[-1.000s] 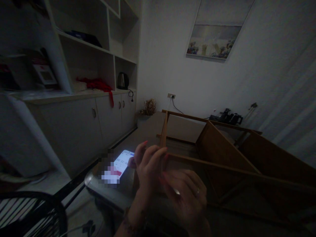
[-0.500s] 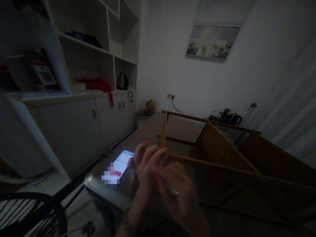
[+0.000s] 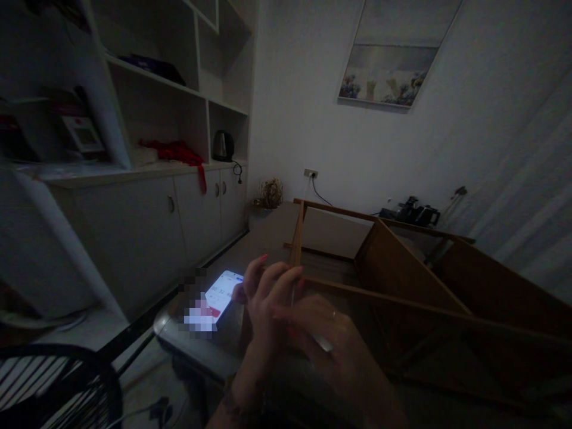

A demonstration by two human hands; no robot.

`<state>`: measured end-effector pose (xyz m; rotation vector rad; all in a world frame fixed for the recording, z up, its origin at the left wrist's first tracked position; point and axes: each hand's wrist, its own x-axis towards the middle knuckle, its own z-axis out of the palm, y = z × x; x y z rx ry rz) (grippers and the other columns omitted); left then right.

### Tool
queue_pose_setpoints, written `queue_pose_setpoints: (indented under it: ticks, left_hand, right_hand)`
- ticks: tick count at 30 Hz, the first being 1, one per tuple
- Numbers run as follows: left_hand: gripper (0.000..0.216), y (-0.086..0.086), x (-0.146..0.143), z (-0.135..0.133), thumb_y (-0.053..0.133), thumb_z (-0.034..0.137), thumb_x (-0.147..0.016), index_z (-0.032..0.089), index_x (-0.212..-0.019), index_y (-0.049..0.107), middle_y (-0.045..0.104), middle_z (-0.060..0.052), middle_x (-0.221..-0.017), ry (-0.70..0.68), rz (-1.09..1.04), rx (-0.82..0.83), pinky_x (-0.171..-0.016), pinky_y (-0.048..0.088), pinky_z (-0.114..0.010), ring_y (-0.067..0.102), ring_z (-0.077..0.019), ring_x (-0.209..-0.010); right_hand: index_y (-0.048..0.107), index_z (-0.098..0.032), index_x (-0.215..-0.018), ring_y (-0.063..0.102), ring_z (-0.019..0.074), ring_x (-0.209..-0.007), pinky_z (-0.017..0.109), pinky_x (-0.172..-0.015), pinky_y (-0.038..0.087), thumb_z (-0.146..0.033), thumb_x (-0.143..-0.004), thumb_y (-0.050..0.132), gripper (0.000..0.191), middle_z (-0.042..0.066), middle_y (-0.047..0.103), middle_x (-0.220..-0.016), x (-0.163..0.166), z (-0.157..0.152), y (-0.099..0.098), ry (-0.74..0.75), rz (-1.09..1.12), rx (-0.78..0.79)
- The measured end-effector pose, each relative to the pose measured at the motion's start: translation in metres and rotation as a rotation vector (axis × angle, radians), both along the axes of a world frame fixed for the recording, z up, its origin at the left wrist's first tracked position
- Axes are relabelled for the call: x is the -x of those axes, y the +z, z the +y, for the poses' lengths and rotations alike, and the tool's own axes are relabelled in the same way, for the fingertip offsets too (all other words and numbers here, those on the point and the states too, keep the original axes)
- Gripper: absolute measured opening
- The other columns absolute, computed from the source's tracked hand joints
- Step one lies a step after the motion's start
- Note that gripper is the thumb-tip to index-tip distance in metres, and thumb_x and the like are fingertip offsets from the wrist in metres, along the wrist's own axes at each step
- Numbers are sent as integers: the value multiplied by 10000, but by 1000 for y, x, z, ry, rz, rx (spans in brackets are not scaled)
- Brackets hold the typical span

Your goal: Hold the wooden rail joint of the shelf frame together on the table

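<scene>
My left hand (image 3: 267, 301) is at the near left corner of a brown wooden frame (image 3: 384, 298), its fingers bent over that corner. What those fingers hold is hidden, though a thin pale strip shows by the index finger. Close against it on the right, my right hand (image 3: 335, 339) is closed in a pinch, wearing a ring. A small pale, shiny bit shows under its fingers, too dark and blurred to name. Just left of my left hand, a lit phone (image 3: 226, 292) lies on the table (image 3: 268, 232), showing timer digits, part of its screen pixelated.
The wooden frame, with inner panels, covers much of the table. A white shelf unit (image 3: 196, 202) on the left holds a kettle (image 3: 223, 146) and red cloth (image 3: 179, 154). A round black wire-grille object (image 3: 58, 387) stands front left. Dark appliances (image 3: 415, 211) stand behind the frame.
My right hand has turned and shifted slightly, its wrist now further right and the fingers still against my left hand. My left hand and the phone have stayed put.
</scene>
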<state>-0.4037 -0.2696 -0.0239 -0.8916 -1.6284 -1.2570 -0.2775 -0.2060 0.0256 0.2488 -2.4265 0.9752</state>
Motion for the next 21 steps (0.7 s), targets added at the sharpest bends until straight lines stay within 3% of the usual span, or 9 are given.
queue_pose_setpoints:
  ticks: [3, 9, 12, 17, 21]
  left_hand:
    - [109, 0, 2, 1, 628, 276, -945, 278, -1004, 720, 703, -10, -925, 10, 47, -7, -971, 357, -366, 478, -240, -1209]
    - [124, 3, 2, 1, 603, 286, -962, 273, -999, 721, 708, -10, -904, 19, 73, -35, -932, 363, -355, 495, -237, -1172]
    - [153, 2, 2, 1, 576, 316, -976, 277, -996, 723, 713, -6, -924, -16, 50, -49, -955, 367, -372, 538, -230, -1117]
    - [204, 0, 1, 2, 531, 347, -997, 283, -1005, 725, 722, -8, -970, -46, -2, -20, -1000, 371, -395, 581, -213, -1042]
    - [172, -1, 2, 2, 567, 326, -975, 297, -1011, 733, 719, -12, -954, -21, 18, -16, -988, 366, -389, 531, -234, -1150]
  right_hand:
    - [659, -288, -1219, 615, 124, -1050, 252, -954, 488, -195, -984, 604, 259, -10, 694, -1090, 3, 1, -1, -37, 52, -46]
    - [683, -178, -950, 597, 155, -800, 271, -746, 506, -200, -926, 686, 33, 8, 675, -823, 17, -9, -8, -232, 374, -252]
    - [672, -163, -888, 572, 161, -714, 288, -677, 486, -204, -947, 656, 73, 18, 669, -753, 24, -17, -10, -325, 479, -382]
    - [667, -179, -927, 589, 157, -699, 295, -672, 492, -250, -962, 647, 81, 9, 679, -746, 28, -22, -9, -381, 506, -406]
    - [667, -182, -1066, 620, 172, -792, 310, -723, 520, -237, -976, 619, 116, 28, 700, -850, 21, -17, -5, -313, 426, -412]
